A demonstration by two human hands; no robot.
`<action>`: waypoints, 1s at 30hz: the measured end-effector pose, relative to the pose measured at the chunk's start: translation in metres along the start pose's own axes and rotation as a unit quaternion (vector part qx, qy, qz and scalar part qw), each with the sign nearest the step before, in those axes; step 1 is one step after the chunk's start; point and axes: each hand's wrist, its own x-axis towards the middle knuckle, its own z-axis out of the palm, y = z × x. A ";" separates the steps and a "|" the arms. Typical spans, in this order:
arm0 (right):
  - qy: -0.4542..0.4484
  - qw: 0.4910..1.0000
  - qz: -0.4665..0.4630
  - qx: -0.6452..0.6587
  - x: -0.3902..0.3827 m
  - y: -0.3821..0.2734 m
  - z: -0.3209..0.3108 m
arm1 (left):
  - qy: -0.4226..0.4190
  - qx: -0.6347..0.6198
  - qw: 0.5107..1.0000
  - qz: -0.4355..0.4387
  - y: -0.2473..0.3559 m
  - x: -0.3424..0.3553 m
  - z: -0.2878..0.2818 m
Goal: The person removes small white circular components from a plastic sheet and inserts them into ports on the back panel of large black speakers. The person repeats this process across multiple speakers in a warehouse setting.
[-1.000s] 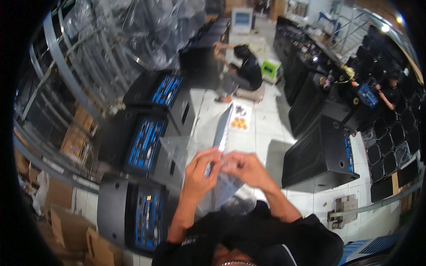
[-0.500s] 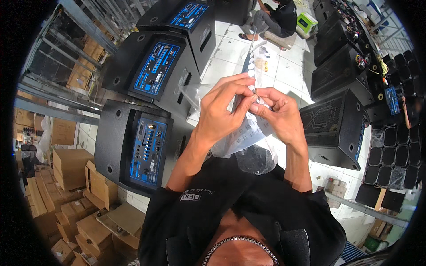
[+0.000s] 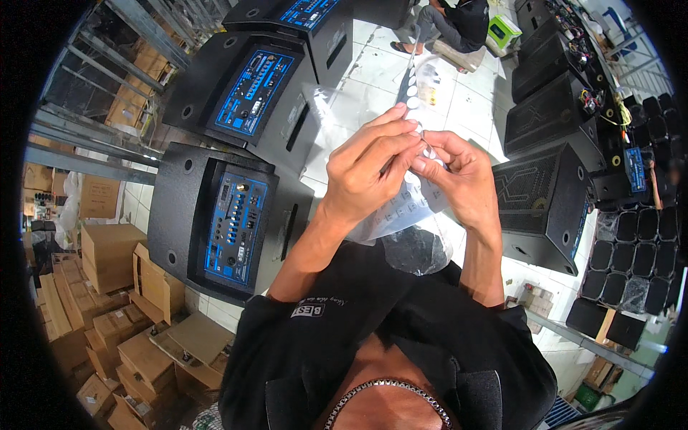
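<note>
Both my hands are raised close together in front of my chest, fingertips pinched. From between them a narrow strip of round white stickers [image 3: 412,103] runs away from me. My left hand [image 3: 365,166] is closed on the strip, with thumb and forefinger at its near part. Touching it from the other side, my right hand [image 3: 466,179] pinches the strip's edge by a white disc. Beneath the hands hangs a translucent sheet with small printed marks [image 3: 393,223]. Crumpled clear plastic [image 3: 419,251] lies below it, against my black shirt. The exact contact between the fingertips is partly hidden.
Black speakers with blue-edged control panels [image 3: 240,229] stand at the left. More speakers [image 3: 534,193] line the right, near stacked black frames [image 3: 623,258]. Cardboard boxes [image 3: 115,261] fill the lower left. A person [image 3: 459,25] sits far ahead by a green box [image 3: 503,32].
My hands have shifted slightly right in the picture, still pinching the sticker strip. The view has moved a little. The fingers have come a bit closer around the discs.
</note>
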 end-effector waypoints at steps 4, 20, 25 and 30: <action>0.000 1.000 -0.010 -0.009 -0.002 -0.001 0.001 | 0.002 -0.003 1.000 -0.005 0.002 0.000 0.000; -0.001 1.000 -0.002 -0.013 0.003 0.002 0.001 | -0.040 -0.003 0.999 -0.024 -0.003 -0.006 -0.001; -0.008 0.998 0.018 -0.052 0.009 0.010 0.002 | -0.063 -0.047 0.989 -0.123 -0.007 -0.014 -0.011; 0.029 0.986 0.036 -0.158 0.024 0.045 -0.010 | -0.019 -0.219 0.888 -0.403 -0.015 -0.034 -0.039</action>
